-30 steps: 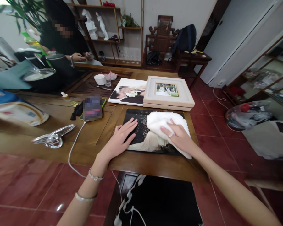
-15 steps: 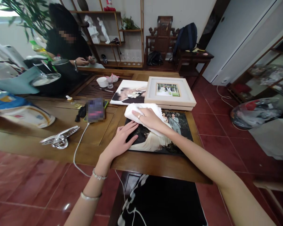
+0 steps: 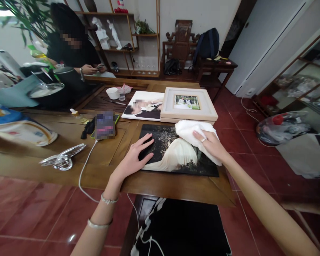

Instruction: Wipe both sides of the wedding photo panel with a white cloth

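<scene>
A dark photo panel (image 3: 173,154) with a pale gown printed on it lies flat on the wooden table (image 3: 173,186). My left hand (image 3: 138,153) rests on the panel's left edge, fingers spread and holding nothing. In my right hand (image 3: 212,144) is a white cloth (image 3: 194,129), pressed against the panel's upper right part. The cloth hides the figures printed there. Just behind the panel stands a cream picture frame (image 3: 189,113) with a small photo in it. A white-edged photo print (image 3: 142,105) lies to the left of that frame and touches it.
To the left are a phone (image 3: 105,125) with a white cable, a shiny metal ornament (image 3: 62,157) and a blue-and-white packet (image 3: 21,124). A white cup (image 3: 112,93) stands farther back. Across the table sits a person (image 3: 72,46) holding a phone. A chair with black cloth (image 3: 181,224) is below the front edge.
My right hand has slid the white cloth from the panel's upper left to its upper right, uncovering the left part. My left hand stays at the left edge, its fingers now more spread.
</scene>
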`<action>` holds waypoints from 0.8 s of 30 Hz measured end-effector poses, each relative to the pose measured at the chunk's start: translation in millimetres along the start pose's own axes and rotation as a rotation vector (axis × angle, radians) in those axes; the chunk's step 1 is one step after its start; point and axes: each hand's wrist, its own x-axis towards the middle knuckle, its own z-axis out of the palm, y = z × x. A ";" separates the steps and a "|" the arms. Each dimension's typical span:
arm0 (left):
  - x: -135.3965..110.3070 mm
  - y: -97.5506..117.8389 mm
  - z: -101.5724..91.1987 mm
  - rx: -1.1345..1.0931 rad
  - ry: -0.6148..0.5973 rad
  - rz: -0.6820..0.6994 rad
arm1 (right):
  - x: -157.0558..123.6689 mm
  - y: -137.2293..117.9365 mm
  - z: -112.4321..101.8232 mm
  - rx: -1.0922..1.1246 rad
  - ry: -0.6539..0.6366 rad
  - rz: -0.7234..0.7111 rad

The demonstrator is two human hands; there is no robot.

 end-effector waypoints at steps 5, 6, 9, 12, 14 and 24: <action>8.5 -3.5 -2.0 -0.023 -0.021 0.021 | -0.3 -2.8 3.5 -0.039 -0.016 -0.031; 9.7 -4.7 -0.8 -0.014 -0.001 0.026 | -0.1 -2.8 4.1 -0.040 -0.014 -0.035; 10.6 -8.1 4.5 0.013 0.058 0.037 | -2.4 -2.6 5.8 -0.058 -0.016 -0.058; 9.2 -9.8 8.5 0.018 0.056 0.039 | -12.5 -6.3 7.4 -0.093 -0.046 -0.082; 8.3 -10.2 9.6 0.022 0.049 0.044 | -24.7 -11.2 7.6 -0.108 -0.084 -0.093; 19.2 -14.9 -9.3 0.110 -0.125 0.079 | -74.3 -27.4 1.7 -0.162 -0.199 -0.187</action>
